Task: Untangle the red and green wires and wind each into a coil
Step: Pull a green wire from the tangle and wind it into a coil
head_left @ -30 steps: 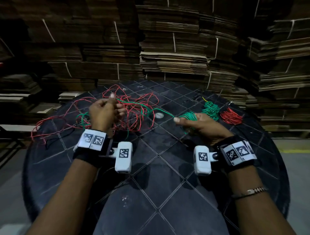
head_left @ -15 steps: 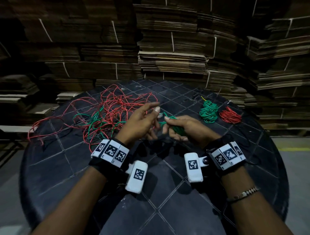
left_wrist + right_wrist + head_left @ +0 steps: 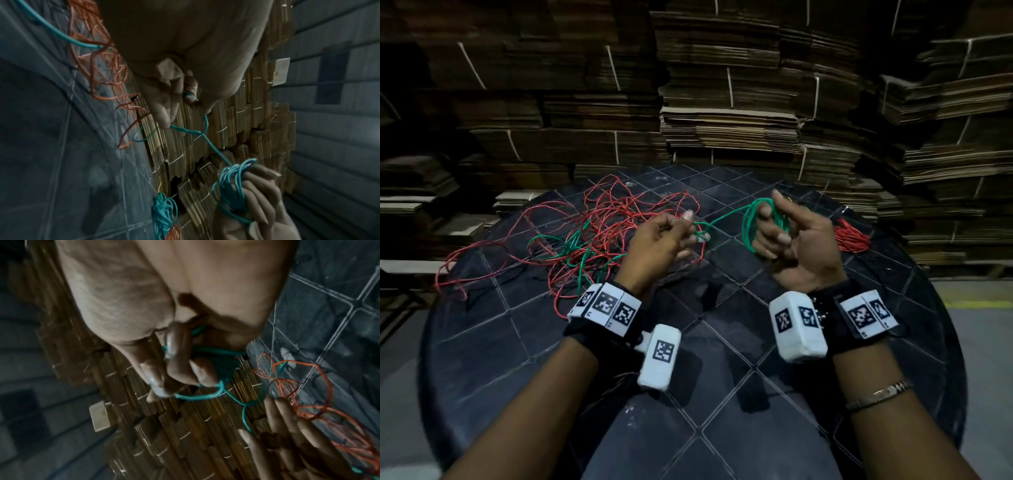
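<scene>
A loose tangle of red wire point(image 3: 599, 219) and green wire point(image 3: 571, 243) lies on the left half of the black table point(image 3: 722, 411). My left hand point(image 3: 683, 226) pinches a green strand point(image 3: 726, 216) that runs from the tangle to my right hand point(image 3: 777, 226). The right hand is raised, palm toward me, with a green coil point(image 3: 751, 222) wound round its curled fingers. The left wrist view shows the pinch point(image 3: 191, 97) and the coil point(image 3: 232, 181) on the right fingers. The right wrist view shows the fingers point(image 3: 180, 369) curled in the green loops point(image 3: 207, 353).
A finished red coil point(image 3: 854, 236) lies on the table right of my right hand. A finished green coil point(image 3: 164, 209) lies beside it, hidden in the head view. Tall stacks of flattened cardboard point(image 3: 722, 102) stand behind the round table.
Both hands have risen and parted. The right hand turned palm up with the green coil on its fingers, and the left hand drew the green strand out to the left.
</scene>
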Action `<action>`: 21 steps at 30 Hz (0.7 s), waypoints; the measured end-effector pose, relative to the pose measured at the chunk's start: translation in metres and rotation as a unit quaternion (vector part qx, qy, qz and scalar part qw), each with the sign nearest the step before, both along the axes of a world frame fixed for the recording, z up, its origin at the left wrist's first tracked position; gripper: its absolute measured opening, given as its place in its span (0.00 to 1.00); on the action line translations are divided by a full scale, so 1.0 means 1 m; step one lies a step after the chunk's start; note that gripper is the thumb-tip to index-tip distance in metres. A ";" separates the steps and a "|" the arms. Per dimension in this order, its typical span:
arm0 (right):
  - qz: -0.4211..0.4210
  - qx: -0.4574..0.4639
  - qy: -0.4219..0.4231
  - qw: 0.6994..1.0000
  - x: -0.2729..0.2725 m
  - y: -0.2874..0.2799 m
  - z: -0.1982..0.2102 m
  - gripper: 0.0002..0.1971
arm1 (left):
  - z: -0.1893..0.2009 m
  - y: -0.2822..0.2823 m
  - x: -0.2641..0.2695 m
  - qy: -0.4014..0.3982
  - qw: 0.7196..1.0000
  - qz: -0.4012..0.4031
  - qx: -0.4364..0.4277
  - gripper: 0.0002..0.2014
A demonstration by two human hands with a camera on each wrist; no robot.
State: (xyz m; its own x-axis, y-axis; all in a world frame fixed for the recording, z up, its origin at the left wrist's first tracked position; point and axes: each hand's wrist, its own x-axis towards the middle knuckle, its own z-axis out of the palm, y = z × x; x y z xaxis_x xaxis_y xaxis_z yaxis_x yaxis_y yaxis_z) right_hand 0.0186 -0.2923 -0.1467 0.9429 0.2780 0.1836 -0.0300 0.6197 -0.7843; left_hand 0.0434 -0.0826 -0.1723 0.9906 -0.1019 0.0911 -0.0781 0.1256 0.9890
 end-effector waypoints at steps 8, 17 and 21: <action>-0.163 0.278 0.055 0.945 0.025 -0.039 -0.007 0.15 | 0.005 0.014 -0.004 -0.054 0.998 -0.008 -0.011 0.12; -0.340 -0.067 0.078 0.935 0.040 -0.058 -0.023 0.13 | 0.032 0.056 0.003 -0.049 0.953 0.046 -0.295 0.10; -0.209 -0.366 0.109 0.900 0.039 -0.033 -0.035 0.14 | 0.030 0.067 0.012 -0.072 0.913 0.009 -0.402 0.17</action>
State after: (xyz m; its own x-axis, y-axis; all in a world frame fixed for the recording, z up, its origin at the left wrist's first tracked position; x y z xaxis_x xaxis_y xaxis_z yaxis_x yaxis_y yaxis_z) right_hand 0.0577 -0.3249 -0.1815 0.9847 -0.1382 -0.1059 -0.1162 -0.0687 -0.9908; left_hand 0.0559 -0.0156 -0.1425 0.9633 0.0718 0.2587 -0.2096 0.8034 0.5573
